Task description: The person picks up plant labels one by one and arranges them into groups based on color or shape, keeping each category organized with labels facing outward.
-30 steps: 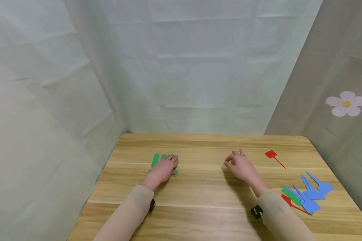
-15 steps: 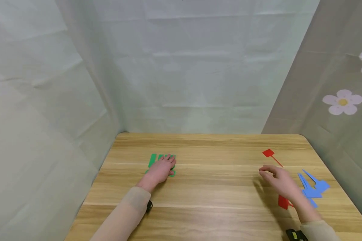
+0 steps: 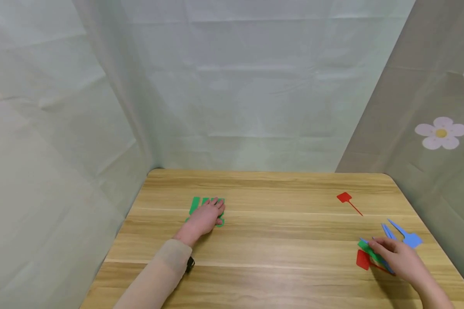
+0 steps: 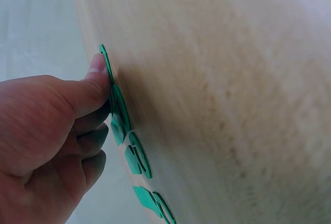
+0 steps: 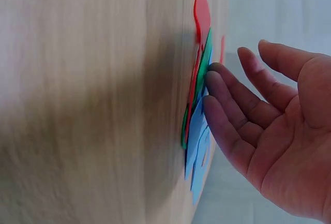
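My left hand point(image 3: 206, 216) lies palm down on a row of green plastic tags point(image 3: 195, 204) at the table's left; in the left wrist view its thumb point(image 4: 95, 79) presses a green tag point(image 4: 135, 157) against the wood. My right hand point(image 3: 394, 254) reaches with straight fingers onto a mixed pile at the right front: blue tags point(image 3: 409, 238), a green tag point(image 3: 365, 248) and a red tag point(image 3: 362, 260). In the right wrist view the fingertips point(image 5: 214, 79) touch the green tag point(image 5: 205, 63) and a blue tag point(image 5: 196, 131), with the red tag point(image 5: 201, 12) beneath. Nothing is gripped.
A single red tag point(image 3: 345, 198) with a thin stem lies apart at the back right. The wooden table point(image 3: 278, 240) is enclosed by pale fabric walls on three sides; the right wall carries flower prints point(image 3: 441, 133).
My right hand swept from the table's middle to the right front and came down on the mixed pile. The left hand stayed on the green tags.
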Motion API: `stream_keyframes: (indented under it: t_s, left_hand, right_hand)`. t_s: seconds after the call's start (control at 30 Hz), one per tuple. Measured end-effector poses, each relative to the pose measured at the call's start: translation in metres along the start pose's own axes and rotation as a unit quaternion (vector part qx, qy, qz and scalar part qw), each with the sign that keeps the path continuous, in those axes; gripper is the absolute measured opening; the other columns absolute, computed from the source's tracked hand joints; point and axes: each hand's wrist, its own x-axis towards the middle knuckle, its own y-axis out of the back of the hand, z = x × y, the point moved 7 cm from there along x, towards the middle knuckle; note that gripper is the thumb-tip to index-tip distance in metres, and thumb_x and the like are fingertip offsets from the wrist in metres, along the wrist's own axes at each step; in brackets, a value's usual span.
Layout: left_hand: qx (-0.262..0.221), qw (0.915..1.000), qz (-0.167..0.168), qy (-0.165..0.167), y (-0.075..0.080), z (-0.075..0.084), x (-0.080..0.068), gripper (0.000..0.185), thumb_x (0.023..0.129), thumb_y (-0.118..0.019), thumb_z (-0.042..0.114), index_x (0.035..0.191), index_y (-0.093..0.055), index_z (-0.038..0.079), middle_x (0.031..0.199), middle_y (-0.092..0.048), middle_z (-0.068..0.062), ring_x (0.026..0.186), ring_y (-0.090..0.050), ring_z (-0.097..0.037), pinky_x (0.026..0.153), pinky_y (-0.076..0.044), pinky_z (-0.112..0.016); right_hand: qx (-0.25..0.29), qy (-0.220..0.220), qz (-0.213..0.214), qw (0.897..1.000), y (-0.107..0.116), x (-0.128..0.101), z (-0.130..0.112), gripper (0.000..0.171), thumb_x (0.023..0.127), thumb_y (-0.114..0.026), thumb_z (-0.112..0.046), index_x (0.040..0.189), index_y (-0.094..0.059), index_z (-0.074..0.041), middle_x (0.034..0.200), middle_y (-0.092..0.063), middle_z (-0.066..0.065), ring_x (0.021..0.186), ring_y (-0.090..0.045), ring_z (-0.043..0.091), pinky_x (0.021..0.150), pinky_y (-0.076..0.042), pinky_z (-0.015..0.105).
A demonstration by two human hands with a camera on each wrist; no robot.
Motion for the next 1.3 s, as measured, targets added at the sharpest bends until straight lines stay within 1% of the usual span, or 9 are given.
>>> stream_keyframes:
  t_s: [0.13, 0.27, 0.53, 0.73, 0.8, 0.93, 1.0, 1.17, 1.3]
  left_hand:
    - [-0.006, 1.0, -0.002, 0.004, 0.002, 0.0, -0.001, 0.06, 0.106, -0.066, 0.022, 0.158, -0.049, -0.001, 0.167, -0.041, -0.016, 0.158, -0.032, -0.035, 0.129, -0.026, -0.049]
    - [-0.011, 0.9999, -0.001, 0.001, 0.003, 0.001, -0.001, 0.06, 0.106, -0.066, 0.023, 0.158, -0.049, -0.002, 0.167, -0.041, -0.017, 0.158, -0.032, -0.036, 0.129, -0.026, -0.049]
    - [-0.011, 0.9999, 0.001, 0.0, 0.004, 0.002, -0.003, 0.062, 0.104, -0.067, 0.025, 0.157, -0.05, -0.002, 0.167, -0.042, -0.018, 0.157, -0.034, -0.038, 0.129, -0.026, -0.05]
    - [-0.015, 0.9999, 0.002, 0.0, 0.003, 0.001, -0.002, 0.062, 0.103, -0.068, 0.024, 0.157, -0.051, -0.002, 0.166, -0.043, -0.018, 0.157, -0.034, -0.037, 0.129, -0.027, -0.05]
    - [-0.017, 0.9999, 0.0, 0.002, 0.001, 0.0, -0.002, 0.062, 0.103, -0.068, 0.024, 0.157, -0.051, -0.001, 0.167, -0.042, -0.017, 0.158, -0.033, -0.036, 0.129, -0.026, -0.049]
    - [-0.017, 0.9998, -0.006, 0.007, 0.0, -0.001, -0.001, 0.063, 0.103, -0.068, 0.024, 0.159, -0.049, 0.0, 0.168, -0.04, -0.016, 0.158, -0.032, -0.035, 0.13, -0.025, -0.048]
    - [-0.014, 0.9998, -0.007, 0.008, 0.0, -0.001, -0.001, 0.064, 0.104, -0.067, 0.024, 0.159, -0.048, 0.0, 0.168, -0.04, -0.016, 0.159, -0.031, -0.035, 0.13, -0.024, -0.048]
    - [-0.011, 0.9999, -0.007, 0.007, 0.0, 0.0, -0.001, 0.064, 0.104, -0.067, 0.025, 0.16, -0.048, 0.0, 0.169, -0.039, -0.015, 0.159, -0.031, -0.034, 0.13, -0.024, -0.048]
    - [-0.014, 0.9999, -0.005, 0.007, 0.0, 0.0, -0.002, 0.064, 0.104, -0.067, 0.025, 0.159, -0.048, 0.0, 0.169, -0.039, -0.015, 0.159, -0.031, -0.034, 0.13, -0.024, -0.048]
  right_hand:
    - [0.004, -0.008, 0.0, 1.0, 0.004, 0.005, 0.011, 0.066, 0.113, -0.047, -0.053, 0.139, -0.065, 0.005, 0.127, -0.071, 0.022, 0.109, -0.065, 0.034, 0.082, -0.055, 0.044]
    - [-0.002, -0.004, 0.016, 1.0, 0.011, 0.009, 0.02, 0.059, 0.113, -0.05, -0.05, 0.134, -0.069, 0.002, 0.124, -0.073, 0.018, 0.104, -0.063, 0.026, 0.077, -0.052, 0.036]
    - [0.0, 0.003, 0.018, 1.0, 0.022, 0.019, 0.032, 0.06, 0.114, -0.048, -0.046, 0.135, -0.067, 0.006, 0.125, -0.073, 0.02, 0.104, -0.063, 0.02, 0.078, -0.052, 0.033]
    - [-0.004, 0.016, 0.029, 0.999, 0.025, 0.022, 0.031, 0.06, 0.113, -0.051, -0.049, 0.135, -0.069, 0.003, 0.128, -0.071, 0.021, 0.112, -0.063, 0.028, 0.079, -0.051, 0.032]
    - [-0.009, 0.029, 0.036, 0.999, 0.025, 0.021, 0.028, 0.056, 0.112, -0.055, -0.048, 0.133, -0.07, 0.002, 0.128, -0.072, 0.02, 0.11, -0.064, 0.023, 0.077, -0.052, 0.029]
    - [-0.026, 0.062, 0.054, 0.996, 0.022, 0.016, 0.022, 0.04, 0.109, -0.064, -0.039, 0.125, -0.075, -0.003, 0.12, -0.076, 0.014, 0.099, -0.062, 0.001, 0.075, -0.053, 0.025]
    - [-0.04, 0.084, 0.067, 0.993, 0.021, 0.015, 0.018, 0.031, 0.107, -0.07, -0.032, 0.121, -0.077, -0.006, 0.117, -0.077, 0.011, 0.095, -0.063, -0.002, 0.074, -0.054, 0.024]
    - [-0.092, 0.152, 0.096, 0.979, 0.018, 0.01, 0.004, 0.022, 0.097, -0.082, -0.021, 0.116, -0.079, -0.011, 0.117, -0.077, 0.012, 0.101, -0.073, 0.03, 0.076, -0.056, 0.032]
    - [-0.127, 0.227, 0.111, 0.959, 0.014, 0.005, -0.008, 0.035, 0.082, -0.093, -0.015, 0.115, -0.081, -0.015, 0.122, -0.075, 0.017, 0.106, -0.071, 0.045, 0.076, -0.059, 0.034]
